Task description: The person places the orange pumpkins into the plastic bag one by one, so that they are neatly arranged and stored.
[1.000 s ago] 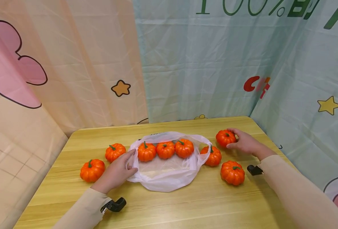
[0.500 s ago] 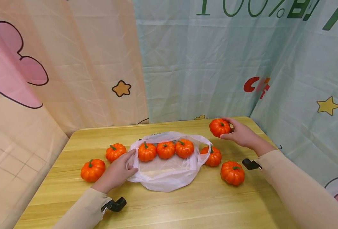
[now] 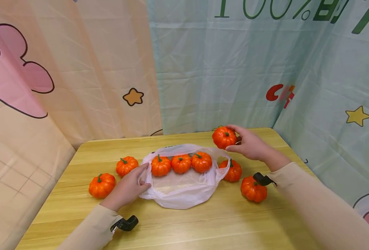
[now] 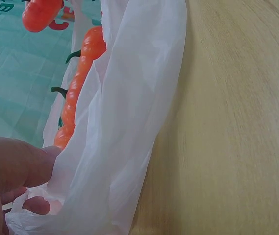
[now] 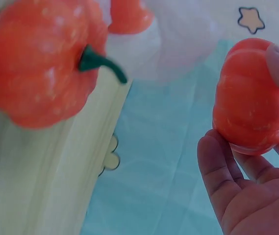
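My right hand grips a small orange pumpkin between thumb and fingers, above the table's far right part. In the right wrist view the held pumpkin shows the thumb on one side and fingertips on the other. A white plastic bag lies mid-table with its mouth spread. Three pumpkins sit in a row inside it. My left hand holds the bag's left rim, with the thumb at the plastic edge in the left wrist view.
Two pumpkins, a rear one and a front one, lie left of the bag. On the right, one pumpkin is partly behind the bag's edge and another sits nearer. Printed curtains surround the wooden table.
My right hand has lifted the pumpkin off the table's right side and carried it left, up to near the bag's far right edge. The left hand stays at the rim.
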Available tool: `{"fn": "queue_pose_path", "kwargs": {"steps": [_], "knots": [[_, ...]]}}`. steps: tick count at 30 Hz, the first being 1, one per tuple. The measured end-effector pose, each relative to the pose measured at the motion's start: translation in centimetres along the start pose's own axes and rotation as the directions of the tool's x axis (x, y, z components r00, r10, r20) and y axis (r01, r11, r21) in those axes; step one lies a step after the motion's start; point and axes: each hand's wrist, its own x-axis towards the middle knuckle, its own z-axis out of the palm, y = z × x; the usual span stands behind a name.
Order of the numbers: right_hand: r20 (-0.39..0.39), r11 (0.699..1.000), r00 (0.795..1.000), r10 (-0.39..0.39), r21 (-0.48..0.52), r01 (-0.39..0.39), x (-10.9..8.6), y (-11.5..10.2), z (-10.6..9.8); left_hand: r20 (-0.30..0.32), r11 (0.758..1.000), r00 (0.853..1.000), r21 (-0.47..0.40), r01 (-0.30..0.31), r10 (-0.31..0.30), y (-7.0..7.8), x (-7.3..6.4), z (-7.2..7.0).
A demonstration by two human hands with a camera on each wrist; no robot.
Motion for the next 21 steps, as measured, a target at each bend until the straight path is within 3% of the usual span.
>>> {"fn": "queue_pose_path", "kwargs": {"steps": [9,21], "knots": [[0.085,0.998,0.994,-0.065,0.026,0.063,0.1,-2.8,2.3,0.000,1.000,1.000,0.002,0.003,-0.003,0.2,-0.1,0.0],[0.151,0.996,0.985,-0.088,0.040,0.083,0.5,-5.3,6.3,0.000,1.000,1.000,0.004,0.001,-0.001,0.2,-0.1,0.0]]}}
